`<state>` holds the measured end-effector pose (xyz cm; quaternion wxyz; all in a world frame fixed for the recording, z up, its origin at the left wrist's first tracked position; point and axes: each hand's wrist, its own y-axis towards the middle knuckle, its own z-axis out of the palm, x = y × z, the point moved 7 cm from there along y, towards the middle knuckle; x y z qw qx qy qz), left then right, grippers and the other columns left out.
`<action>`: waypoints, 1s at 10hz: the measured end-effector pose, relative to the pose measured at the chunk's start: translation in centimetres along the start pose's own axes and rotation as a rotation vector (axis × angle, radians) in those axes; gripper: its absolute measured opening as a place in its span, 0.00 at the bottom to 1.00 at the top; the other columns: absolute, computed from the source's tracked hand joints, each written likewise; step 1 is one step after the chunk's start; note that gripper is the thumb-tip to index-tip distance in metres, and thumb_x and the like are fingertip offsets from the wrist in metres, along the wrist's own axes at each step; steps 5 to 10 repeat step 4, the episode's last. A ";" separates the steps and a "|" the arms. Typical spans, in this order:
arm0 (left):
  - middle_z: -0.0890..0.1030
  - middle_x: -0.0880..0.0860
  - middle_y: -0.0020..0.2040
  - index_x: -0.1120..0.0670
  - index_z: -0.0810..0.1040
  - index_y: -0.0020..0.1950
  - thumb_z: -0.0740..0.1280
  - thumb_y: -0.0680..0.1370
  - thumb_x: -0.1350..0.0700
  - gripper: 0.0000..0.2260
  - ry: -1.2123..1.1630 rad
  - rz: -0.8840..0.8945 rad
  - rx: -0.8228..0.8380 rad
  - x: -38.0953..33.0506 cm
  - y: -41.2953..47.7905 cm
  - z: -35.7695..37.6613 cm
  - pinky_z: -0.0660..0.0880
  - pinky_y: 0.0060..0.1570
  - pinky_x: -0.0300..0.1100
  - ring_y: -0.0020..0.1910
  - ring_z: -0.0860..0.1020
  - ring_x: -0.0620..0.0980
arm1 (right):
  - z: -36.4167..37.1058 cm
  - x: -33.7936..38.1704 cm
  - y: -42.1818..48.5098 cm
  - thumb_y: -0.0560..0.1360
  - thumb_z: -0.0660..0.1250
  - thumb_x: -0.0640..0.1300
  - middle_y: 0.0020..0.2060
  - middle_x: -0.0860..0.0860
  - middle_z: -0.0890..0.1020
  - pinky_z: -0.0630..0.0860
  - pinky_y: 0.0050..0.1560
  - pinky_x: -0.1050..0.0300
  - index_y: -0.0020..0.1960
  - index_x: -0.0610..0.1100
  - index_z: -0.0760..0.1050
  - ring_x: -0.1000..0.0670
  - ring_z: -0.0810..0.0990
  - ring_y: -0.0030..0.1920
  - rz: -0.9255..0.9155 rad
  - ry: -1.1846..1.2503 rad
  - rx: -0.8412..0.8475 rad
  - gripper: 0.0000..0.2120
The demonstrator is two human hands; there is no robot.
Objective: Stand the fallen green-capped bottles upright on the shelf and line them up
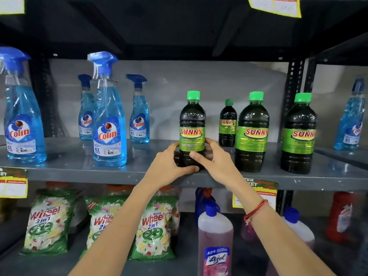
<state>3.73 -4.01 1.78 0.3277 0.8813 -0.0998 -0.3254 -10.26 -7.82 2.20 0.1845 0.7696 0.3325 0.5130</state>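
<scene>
Pretty clearly a shop aisle, dark metal shelf (79, 172) stocked with branded cleaners, yellow price tags (13, 188) clipped along its front edge, detergent packs (153, 226) below

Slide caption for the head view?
Left hand and right hand grip an upright green-capped dark bottle at the grey metal shelf edge.

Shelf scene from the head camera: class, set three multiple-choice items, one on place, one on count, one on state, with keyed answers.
1. Where do the Colin sprays stand relative to the held bottle?
A. to its left
B. below it
C. behind it

2. How many green-capped bottles are on the shelf?
A. two
B. four
C. six

3. The held bottle is:
A. lying flat
B. upside down
C. upright

Answers: 1 A, the nearest sprays sit left of it; 2 B, four green caps show; 3 C, its cap points up between the left hand and right hand.
</scene>
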 end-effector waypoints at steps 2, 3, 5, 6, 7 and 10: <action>0.82 0.50 0.58 0.50 0.70 0.66 0.77 0.64 0.44 0.34 -0.021 0.011 -0.021 0.1 0.1 -0.1 0.70 0.52 0.36 0.53 0.79 0.47 | 0.2 -0.2 0.1 0.73 0.68 0.52 0.51 0.59 0.75 0.69 0.45 0.78 0.69 0.47 0.66 0.65 0.75 0.46 -0.009 -0.007 0.038 0.27; 0.80 0.49 0.60 0.50 0.69 0.67 0.76 0.65 0.44 0.34 -0.010 0.037 -0.031 -0.1 -0.1 -0.3 0.68 0.47 0.28 0.51 0.76 0.41 | 0.0 0.4 -0.2 0.73 0.69 0.52 0.50 0.62 0.75 0.68 0.45 0.81 0.68 0.45 0.67 0.64 0.75 0.48 -0.052 -0.014 -0.010 0.26; 0.73 0.52 0.67 0.52 0.63 0.71 0.75 0.66 0.44 0.38 -0.088 0.032 -0.103 -0.5 -0.4 -0.7 0.70 0.57 0.35 0.62 0.73 0.45 | -2.5 1.4 -1.5 0.74 0.67 0.53 0.57 0.56 0.75 0.72 0.55 0.66 0.68 0.44 0.68 0.57 0.73 0.58 -0.156 -0.123 -0.247 0.26; 0.73 0.52 0.67 0.52 0.63 0.71 0.75 0.66 0.44 0.38 -0.088 0.032 -0.103 -0.5 -0.4 -0.7 0.70 0.57 0.35 0.62 0.73 0.45 | -2.5 1.4 -1.5 0.74 0.67 0.53 0.57 0.56 0.75 0.72 0.55 0.66 0.68 0.44 0.68 0.57 0.73 0.58 -0.156 -0.123 -0.247 0.26; 0.73 0.52 0.67 0.52 0.63 0.71 0.75 0.66 0.44 0.38 -0.088 0.032 -0.103 -0.5 -0.4 -0.7 0.70 0.57 0.35 0.62 0.73 0.45 | -2.5 1.4 -1.5 0.74 0.67 0.53 0.57 0.56 0.75 0.72 0.55 0.66 0.68 0.44 0.68 0.57 0.73 0.58 -0.156 -0.123 -0.247 0.26; 0.73 0.52 0.67 0.52 0.63 0.71 0.75 0.66 0.44 0.38 -0.088 0.032 -0.103 -0.5 -0.4 -0.7 0.70 0.57 0.35 0.62 0.73 0.45 | -2.5 1.4 -1.5 0.74 0.67 0.53 0.57 0.56 0.75 0.72 0.55 0.66 0.68 0.44 0.68 0.57 0.73 0.58 -0.156 -0.123 -0.247 0.26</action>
